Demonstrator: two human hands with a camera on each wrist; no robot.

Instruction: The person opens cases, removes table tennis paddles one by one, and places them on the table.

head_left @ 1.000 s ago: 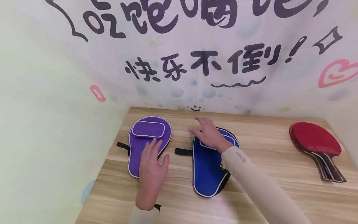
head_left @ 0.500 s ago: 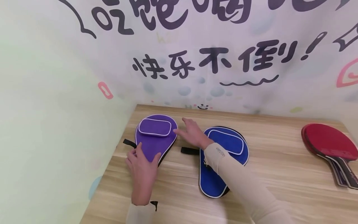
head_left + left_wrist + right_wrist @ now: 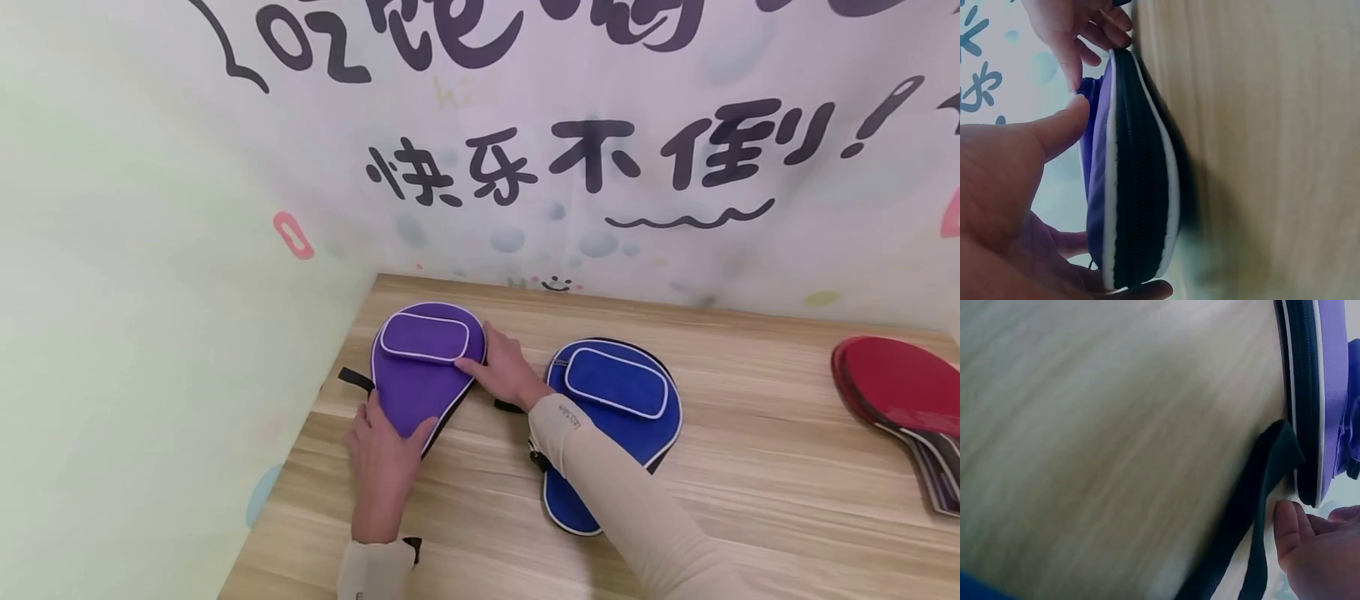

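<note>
A purple table tennis paddle case (image 3: 416, 392) with white piping and a raised pocket lies on the wooden table. My left hand (image 3: 382, 458) holds its narrow handle end, fingers along the left side and thumb at the right edge. At the wide end, my right hand (image 3: 506, 367) grips the right edge, its thumb by the pocket corner. The left wrist view shows the case's black zipped side (image 3: 1138, 187) between the two hands. In the right wrist view, fingertips (image 3: 1288, 519) sit right at the case's edge.
A blue paddle case (image 3: 618, 387) lies to the right, partly under my right forearm. A black strap (image 3: 1235, 537) crosses the table close to the purple case. Red paddles (image 3: 900, 383) are stacked at the far right. Printed walls rise behind and to the left.
My right hand has moved left from over the blue case to the purple case's right edge and grips it. The left hand has settled around the handle end. The head view has shifted left.
</note>
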